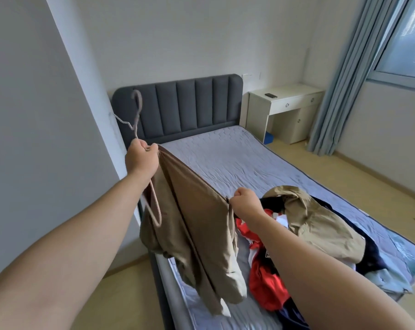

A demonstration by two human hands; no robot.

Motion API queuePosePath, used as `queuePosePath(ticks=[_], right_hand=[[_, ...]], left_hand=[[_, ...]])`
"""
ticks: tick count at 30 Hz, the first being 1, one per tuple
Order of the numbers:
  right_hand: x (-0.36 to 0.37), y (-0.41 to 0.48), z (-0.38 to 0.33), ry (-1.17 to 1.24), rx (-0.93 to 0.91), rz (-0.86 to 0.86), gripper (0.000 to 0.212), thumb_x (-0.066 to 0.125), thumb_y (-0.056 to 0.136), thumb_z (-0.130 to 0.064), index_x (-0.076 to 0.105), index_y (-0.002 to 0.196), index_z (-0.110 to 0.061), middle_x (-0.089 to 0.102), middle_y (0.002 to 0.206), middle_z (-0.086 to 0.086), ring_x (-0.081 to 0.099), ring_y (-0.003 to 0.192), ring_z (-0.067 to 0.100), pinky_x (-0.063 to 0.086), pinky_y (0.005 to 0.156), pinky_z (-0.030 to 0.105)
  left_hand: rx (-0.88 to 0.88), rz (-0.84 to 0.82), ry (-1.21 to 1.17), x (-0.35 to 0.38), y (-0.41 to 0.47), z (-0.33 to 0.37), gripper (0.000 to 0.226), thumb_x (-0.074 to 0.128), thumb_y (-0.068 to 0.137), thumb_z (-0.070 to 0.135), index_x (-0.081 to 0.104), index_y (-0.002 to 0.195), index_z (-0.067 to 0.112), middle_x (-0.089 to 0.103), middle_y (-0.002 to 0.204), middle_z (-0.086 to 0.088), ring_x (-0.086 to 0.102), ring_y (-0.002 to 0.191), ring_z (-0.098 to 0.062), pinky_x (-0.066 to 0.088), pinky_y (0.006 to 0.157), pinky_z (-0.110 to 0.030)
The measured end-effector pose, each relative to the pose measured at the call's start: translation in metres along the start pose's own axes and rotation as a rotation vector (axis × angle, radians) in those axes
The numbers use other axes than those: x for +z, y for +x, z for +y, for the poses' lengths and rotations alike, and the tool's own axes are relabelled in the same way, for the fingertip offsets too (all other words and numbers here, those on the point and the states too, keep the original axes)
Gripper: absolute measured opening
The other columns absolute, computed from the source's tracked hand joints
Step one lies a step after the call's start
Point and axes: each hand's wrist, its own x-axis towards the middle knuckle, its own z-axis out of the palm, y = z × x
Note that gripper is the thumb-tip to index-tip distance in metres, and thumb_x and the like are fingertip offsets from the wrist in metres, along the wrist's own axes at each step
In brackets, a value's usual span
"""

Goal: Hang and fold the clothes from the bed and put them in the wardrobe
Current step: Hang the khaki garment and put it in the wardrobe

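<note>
- Your tan trousers (197, 210) hang stretched above the bed (225, 151), waistband taut, legs trailing down onto it.
- Your left hand (142, 160) clenches one waistband end plus two hangers (137, 108); your right hand (245, 201) pinches the other end.
- One heap of mixed clothes (309, 229) lies on the bed.

Tan trousers (197, 210) held stretched above the bed (225, 158) — hanger (139, 120) alongside.

A bedroom in a home is shown. A bed (225, 163) with a padded grey headboard (185, 106) is set against the wall (178, 32), a white desk (285, 96) is placed beside it, and blue curtains (344, 79) are hung at the window (404, 39).
</note>
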Motion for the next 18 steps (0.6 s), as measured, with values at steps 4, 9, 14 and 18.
queuePosePath(ticks=[4, 9, 14, 18], right_hand=[[-0.006, -0.004, -0.012, 0.138, -0.058, 0.013, 0.029, 0.05, 0.083, 0.0, 0.033, 0.071, -0.021, 0.037, 0.065, 0.0, 0.034, 0.061, 0.019, 0.03, 0.058, 0.034], [-0.011, -0.009, -0.036, 0.395, -0.11, -0.016, 0.036, 0.052, 0.083, 0.003, 0.032, 0.068, -0.023, 0.042, 0.06, -0.001, 0.043, 0.063, 0.019, 0.037, 0.06, 0.036], [-0.009, -0.019, -0.05, 0.518, -0.161, -0.135, 0.039, 0.053, 0.086, 0.004, 0.032, 0.067, -0.021, 0.048, 0.052, -0.004, 0.044, 0.048, 0.013, 0.038, 0.048, 0.026], [-0.004, -0.031, -0.055, 0.548, -0.194, -0.241, 0.038, 0.056, 0.088, 0.004, 0.035, 0.066, -0.019, 0.05, 0.055, 0.001, 0.044, 0.049, 0.016, 0.038, 0.05, 0.029]], left_hand=[[0.093, -0.163, 0.209, -0.002, -0.011, -0.007, 0.013, 0.054, 0.095, 0.024, 0.048, 0.085, 0.017, 0.056, 0.088, -0.003, 0.052, 0.074, -0.019, 0.037, 0.068, -0.032], [0.012, -0.292, 0.263, -0.003, -0.05, -0.029, 0.016, 0.068, 0.083, 0.013, 0.058, 0.096, 0.014, 0.061, 0.103, -0.002, 0.057, 0.092, -0.024, 0.04, 0.077, -0.029], [-0.074, -0.445, 0.023, -0.003, -0.103, -0.043, 0.029, 0.042, 0.082, -0.009, 0.046, 0.075, 0.019, 0.069, 0.119, 0.0, 0.062, 0.111, -0.02, 0.053, 0.085, -0.039], [-0.14, -0.557, -0.236, -0.005, -0.135, -0.044, 0.027, 0.063, 0.082, -0.01, 0.057, 0.094, 0.014, 0.072, 0.118, 0.011, 0.064, 0.118, -0.008, 0.059, 0.088, -0.043]])
